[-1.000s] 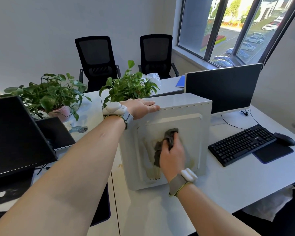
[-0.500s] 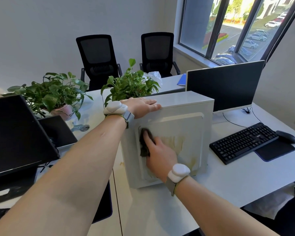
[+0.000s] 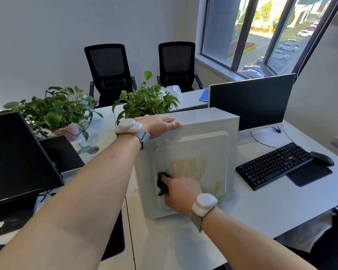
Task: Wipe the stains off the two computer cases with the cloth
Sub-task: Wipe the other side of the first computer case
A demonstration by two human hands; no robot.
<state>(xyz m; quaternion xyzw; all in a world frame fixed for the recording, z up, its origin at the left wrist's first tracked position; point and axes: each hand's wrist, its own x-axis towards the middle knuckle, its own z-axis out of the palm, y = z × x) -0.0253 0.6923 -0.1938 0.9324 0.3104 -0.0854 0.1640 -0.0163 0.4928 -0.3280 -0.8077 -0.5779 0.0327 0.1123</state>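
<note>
Head view: right hand point(image 3: 180, 189) pinched cloth point(image 3: 162, 183) against the case point(image 3: 213, 152); left hand point(image 3: 158, 124) lay flat on top; yellow stains point(image 3: 189, 165) remained.

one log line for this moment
phase: wiping | right hand: cloth on case side | left hand: steadies top | stain: remains

Bright daylight from the window point(image 3: 261, 36), soft shadows, wide-angle bending at edges.
</note>
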